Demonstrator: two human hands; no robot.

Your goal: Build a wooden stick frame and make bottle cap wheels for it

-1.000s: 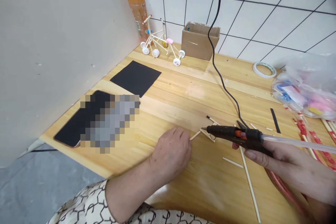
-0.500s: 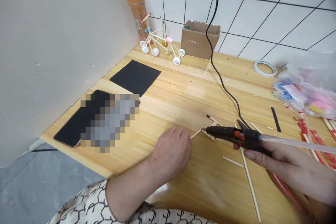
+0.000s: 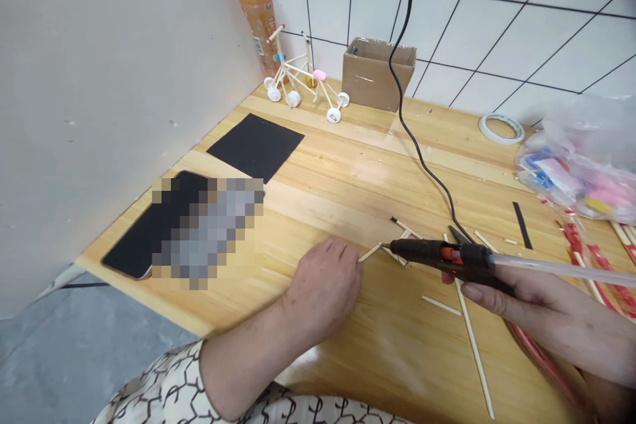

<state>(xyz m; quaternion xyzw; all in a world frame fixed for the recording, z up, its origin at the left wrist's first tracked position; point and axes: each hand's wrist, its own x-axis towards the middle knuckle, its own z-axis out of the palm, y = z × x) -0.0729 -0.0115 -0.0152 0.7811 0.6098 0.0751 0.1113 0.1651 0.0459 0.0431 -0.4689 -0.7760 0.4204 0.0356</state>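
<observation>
Left hand [image 3: 325,291]: while fingers pinch a wooden stick [image 3: 370,253],
Right hand [image 3: 527,308]: fingers hug the hot-glue gun [image 3: 420,251], nozzle [image 3: 387,246] at stick's tip

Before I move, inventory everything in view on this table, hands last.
Plastic bottle: 1, amber, white cap, back left
Wheeled stick model: count unclear, pale, beside bottle
Cardboard box: 1, brown, back centre
Square flat sheet: 1, black, left
Rectangular slab: 1, black, left, partly pixelated
Tape ring: 1, white, back right
Clear plastic bag: 1, colourful contents, right
Narrow strip: 1, black, right
Plastic wrappers: several, red, right edge
Thin wooden sticks: several, pale, centre right
Glue gun: 1, black, in right hand
Thin cable: 1, black, behind gun
Left hand: 1, centre, holding short stick
Right hand: 1, right, gripping glue gun
</observation>
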